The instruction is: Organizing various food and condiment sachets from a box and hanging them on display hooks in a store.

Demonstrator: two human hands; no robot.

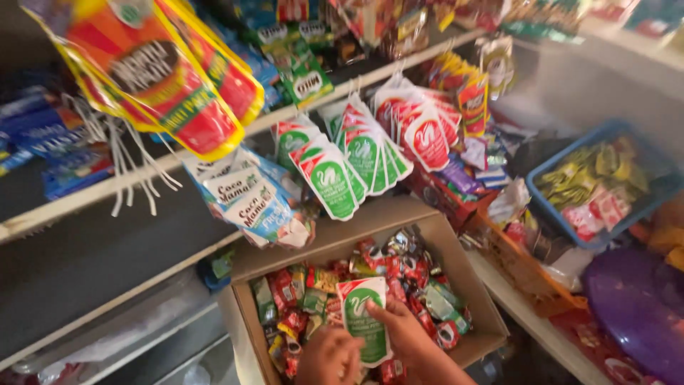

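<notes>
— Sachet (365,319) up over the box (479,299), both hands (370,346) pinching it!
— What's crowding it?
— Loose red and green sweets (399,274) fill the box beneath; matching sachets (349,160) hang from the shelf (92,189) above, blue basket (605,182) off right.
— Its look?
— White pack, green oval, red corner, held upright. Left hand (329,358) grips the bottom edge, right hand (407,335) the side.

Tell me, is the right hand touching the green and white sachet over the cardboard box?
Touching. The head view shows the right hand with fingers pressed on the green and white sachet.
</notes>
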